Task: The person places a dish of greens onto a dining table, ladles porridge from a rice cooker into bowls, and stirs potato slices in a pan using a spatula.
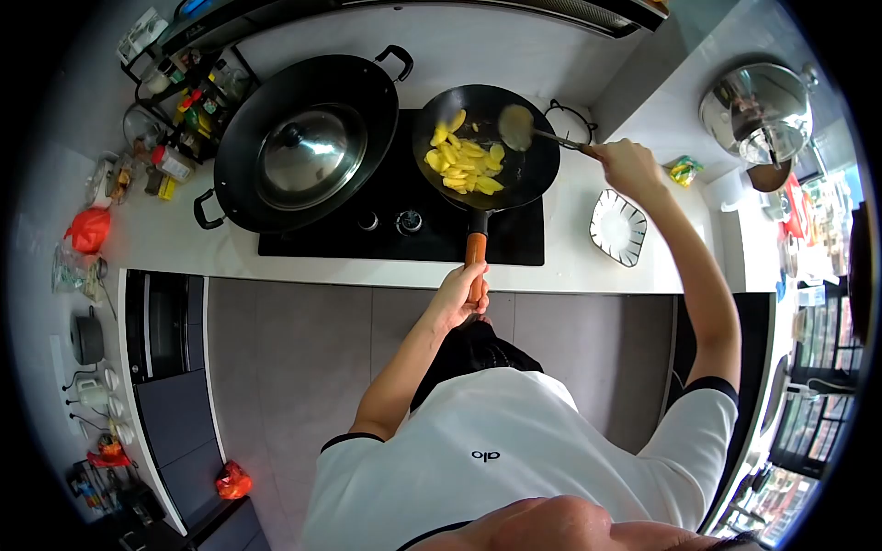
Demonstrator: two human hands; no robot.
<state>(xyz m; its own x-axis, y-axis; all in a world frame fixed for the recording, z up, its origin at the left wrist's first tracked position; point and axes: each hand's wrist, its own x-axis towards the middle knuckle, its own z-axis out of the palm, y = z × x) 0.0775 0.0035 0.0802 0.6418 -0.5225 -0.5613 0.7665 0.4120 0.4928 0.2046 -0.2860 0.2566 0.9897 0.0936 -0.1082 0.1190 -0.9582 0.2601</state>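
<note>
My left hand (459, 294) is closed around the orange-brown handle (476, 249) of a dark wok (537, 179), which sits on the right side of the black stove. Yellow slices (464, 163), perhaps potato, lie mostly in the left half of the wok. In my right hand (627, 168) is a ladle or spatula with a rounded head (516, 127), somewhat blurred, held over the wok's upper right part. The grip end is wrapped by my fingers. A white dish with dark lines on its rim (617, 228) rests on the counter below my right forearm.
A large black wok (234, 165) with a glass lid (312, 158) inside stands on the left of the stove (322, 245). Spice bottles (173, 163) crowd the rack at the far left. A range hood (413, 11) hangs above, and a shiny pot (756, 103) stands at the right.
</note>
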